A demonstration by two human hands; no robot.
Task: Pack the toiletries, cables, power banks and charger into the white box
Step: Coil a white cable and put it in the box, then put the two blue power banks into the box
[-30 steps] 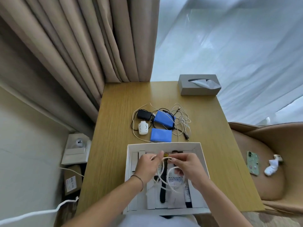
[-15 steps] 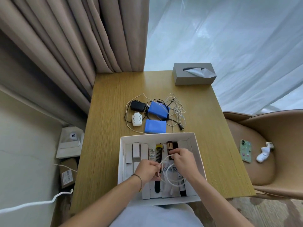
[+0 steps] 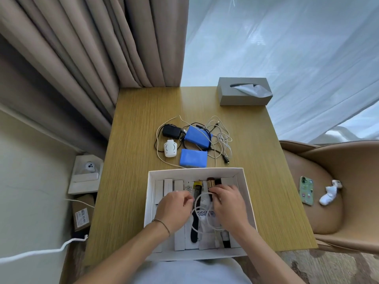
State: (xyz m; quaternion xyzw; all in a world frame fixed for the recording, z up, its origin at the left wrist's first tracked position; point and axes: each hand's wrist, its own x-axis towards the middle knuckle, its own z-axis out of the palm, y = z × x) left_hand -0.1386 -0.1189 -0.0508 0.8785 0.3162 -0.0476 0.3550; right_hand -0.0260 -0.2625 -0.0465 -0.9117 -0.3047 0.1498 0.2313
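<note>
Both hands now lower in white box [image 3: 245,175]: left hand [image 3: 174,208] and right hand [image 3: 229,206] curled, setting coiled white cable [image 3: 202,214] onto toiletries. Power banks [image 3: 193,158], charger [image 3: 171,131] remain on table [image 3: 139,160]

Both hands were inside the white box [image 3: 245,182] at the desk's [image 3: 131,181] near edge. The left hand [image 3: 174,209] and right hand [image 3: 229,203] each gripped a coiled white cable [image 3: 202,214] above packed toiletries, including a black comb [image 3: 194,226]. Beyond the box lay two blue power banks [image 3: 193,158], a black charger [image 3: 171,131], a white plug [image 3: 170,148] and loose cables [image 3: 222,138].
</note>
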